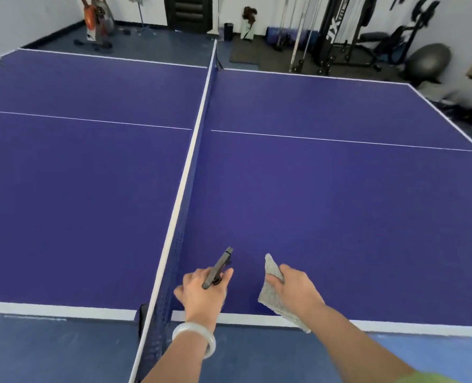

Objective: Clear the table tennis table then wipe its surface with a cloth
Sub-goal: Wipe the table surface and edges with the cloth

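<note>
Left grip (199, 294) curled round dark sprayer-like tool (217, 269), aimed over table (339, 203) just right of net (188, 189), likely to wet surface. Right grip (295, 291) pinched grey cloth (270, 298) further right of net, ready for wiping.

Blue floor (50, 352), white walls (22, 17) — gym rack (337, 31)
</note>
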Tool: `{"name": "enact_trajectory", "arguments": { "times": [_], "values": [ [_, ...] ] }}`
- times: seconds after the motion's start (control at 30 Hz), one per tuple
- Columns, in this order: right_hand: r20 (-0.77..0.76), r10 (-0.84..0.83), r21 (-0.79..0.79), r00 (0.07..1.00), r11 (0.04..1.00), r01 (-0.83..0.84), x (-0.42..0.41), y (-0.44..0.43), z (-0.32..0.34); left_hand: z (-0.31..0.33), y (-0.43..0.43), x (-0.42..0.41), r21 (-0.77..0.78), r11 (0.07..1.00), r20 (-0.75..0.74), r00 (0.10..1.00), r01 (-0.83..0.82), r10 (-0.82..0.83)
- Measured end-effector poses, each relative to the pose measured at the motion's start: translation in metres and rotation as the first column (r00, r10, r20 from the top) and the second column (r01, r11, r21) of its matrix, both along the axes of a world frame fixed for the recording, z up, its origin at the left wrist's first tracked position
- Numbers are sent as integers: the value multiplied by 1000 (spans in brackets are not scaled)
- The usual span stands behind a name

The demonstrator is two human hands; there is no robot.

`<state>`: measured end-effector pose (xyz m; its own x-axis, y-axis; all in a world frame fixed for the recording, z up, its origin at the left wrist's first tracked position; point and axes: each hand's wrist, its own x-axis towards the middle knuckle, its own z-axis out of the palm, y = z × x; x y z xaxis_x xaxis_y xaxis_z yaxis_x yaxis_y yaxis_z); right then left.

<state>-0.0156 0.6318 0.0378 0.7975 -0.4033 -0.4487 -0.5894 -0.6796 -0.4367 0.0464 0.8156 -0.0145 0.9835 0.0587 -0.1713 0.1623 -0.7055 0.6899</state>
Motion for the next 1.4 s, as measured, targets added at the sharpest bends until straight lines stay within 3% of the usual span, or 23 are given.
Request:
{"name": "enact_trajectory", "arguments": {
  "times": [0.07,0.13,0.2,0.37,0.6,0.73,0.87,1.13,1.3,1.4],
  "values": [
    [4,-70,-2,998,998,70,-17,-10,1,-1,-7,-5,-41,988,-56,987,148,-150],
    [2,-155,-4,988,988,155,-38,-21,3,3,-18,-12,-319,929,-139,961,185,-239],
    [10,-252,4,968,968,252,-64,-34,4,16,-38,-24,-496,846,-212,917,196,-337],
    [54,-425,-24,903,904,427,-151,-73,17,32,-108,-67,-477,739,-218,751,476,-624],
    [76,-727,-40,683,682,730,-321,-121,40,51,-218,-195,-464,475,-164,454,748,-876],
    [122,-862,15,492,497,868,-437,-139,53,62,-273,-295,-487,337,-150,304,806,-941],
    [153,-939,25,307,314,949,-562,-150,55,65,-329,-409,-487,241,-112,214,839,-970],
    [183,-982,33,-49,-44,998,-767,-152,49,64,-406,-620,-519,17,-125,-56,855,-991],
    [169,-968,33,-186,-183,983,-849,-175,27,58,-456,-710,-493,-147,-107,-227,857,-968],
    [155,-951,31,-268,-267,963,-893,-199,16,46,-499,-761,-508,-189,-175,-315,840,-933]
  ]
}}
